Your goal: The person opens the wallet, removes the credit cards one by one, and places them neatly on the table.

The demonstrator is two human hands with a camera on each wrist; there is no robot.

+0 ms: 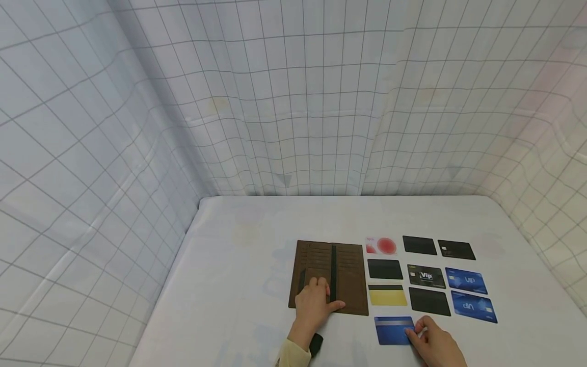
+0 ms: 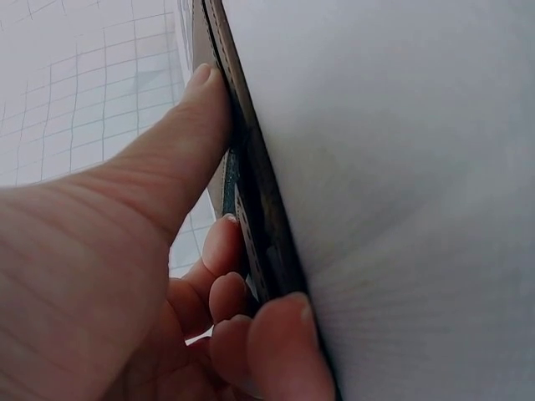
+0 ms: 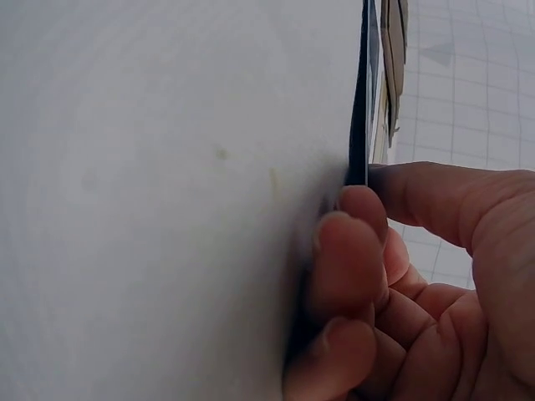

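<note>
A brown wallet [image 1: 350,278] lies spread on the white table, with card slots and a dark band down its middle. My left hand [image 1: 313,302] rests on its lower left part, thumb pointing right along the near edge. The left wrist view shows the thumb [image 2: 196,113] on the wallet's [image 2: 266,192] surface and the other fingers bent at it. At its right edge, my right hand [image 1: 433,342] pinches a blue card [image 1: 392,331] with a pale stripe. From the right wrist, the card [image 3: 359,117] appears edge-on between thumb and fingers.
Right of the wallet several cards lie in rough rows: a red-and-white card [image 1: 381,245], a yellow card [image 1: 388,295], black cards [image 1: 384,269] and blue cards [image 1: 466,281]. White gridded cloth [image 1: 312,117] hangs behind and at both sides of the table [image 1: 220,265].
</note>
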